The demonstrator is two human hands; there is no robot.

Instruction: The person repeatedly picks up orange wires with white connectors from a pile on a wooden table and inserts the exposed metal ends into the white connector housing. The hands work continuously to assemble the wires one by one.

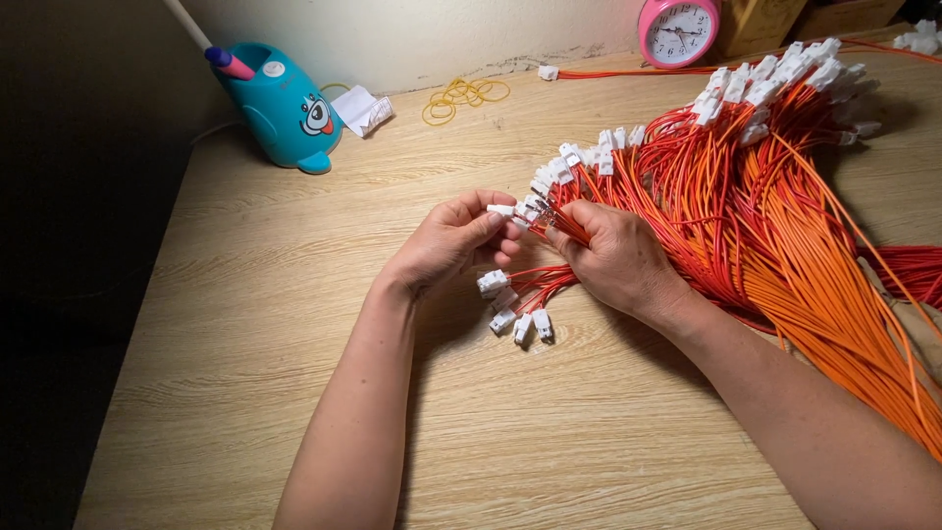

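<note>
My hands meet over the wooden table (pixel 294 294). Spreading away from my right fingers, up and to the right, lies the big heap of red and orange wires (pixel 785 196), each tipped with a white plug; the nearest tips lie just beyond my fingertips.

My right hand (pixel 613 257) is closed around a small bunch of red wires (pixel 540 282) drawn from that heap. The bunch passes under my fingers and comes out below them, where five white plugs (pixel 515 312) hang loose, just under my left thumb and touching the table or nearly so.

My left hand (pixel 446 245) pinches one white plug (pixel 502 210) between thumb and fingertips. It sits right at the spot where both hands' fingertips meet, its wire running into my right grip.

Well beyond my left fingers stand a teal pen holder (pixel 280 108), a paper scrap (pixel 361 108) and yellow rubber bands (pixel 461 98); far past my right fingers, a pink clock (pixel 679 29).
</note>
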